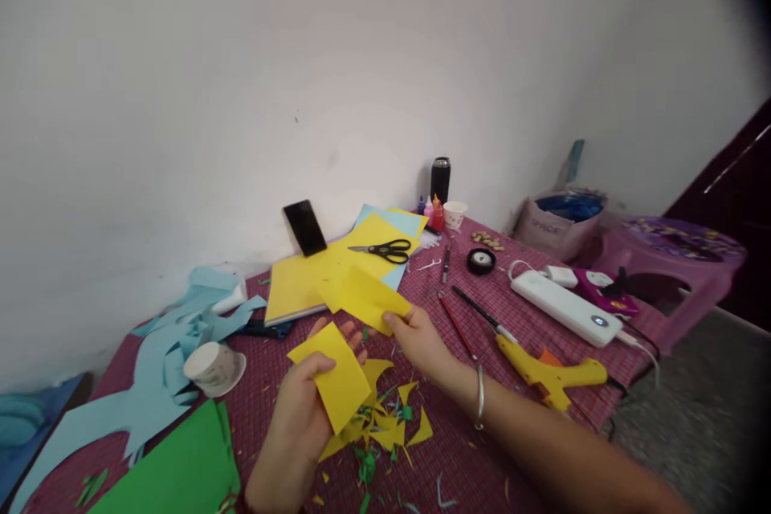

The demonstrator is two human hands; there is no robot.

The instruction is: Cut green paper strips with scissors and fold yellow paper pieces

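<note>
My left hand [301, 414] is closed on a small rectangle of yellow paper [338, 379], thumb on top, fingers behind it. My right hand [422, 341] pinches the corner of a second, larger yellow paper piece [367, 297] just above and to the right. Both pieces hang over a heap of yellow and green paper scraps [385, 426] on the red checked cloth [482, 313]. A metal bangle [480, 395] circles my right wrist.
Black scissors [385, 249] lie on stacked yellow and blue sheets [301, 285]. A yellow glue gun [545, 373], pens, a white power strip [566, 307], tape roll, paint bottles, black can, phone against the wall, tipped paper cup [210, 367], blue cuttings and a green sheet [181, 470] surround them.
</note>
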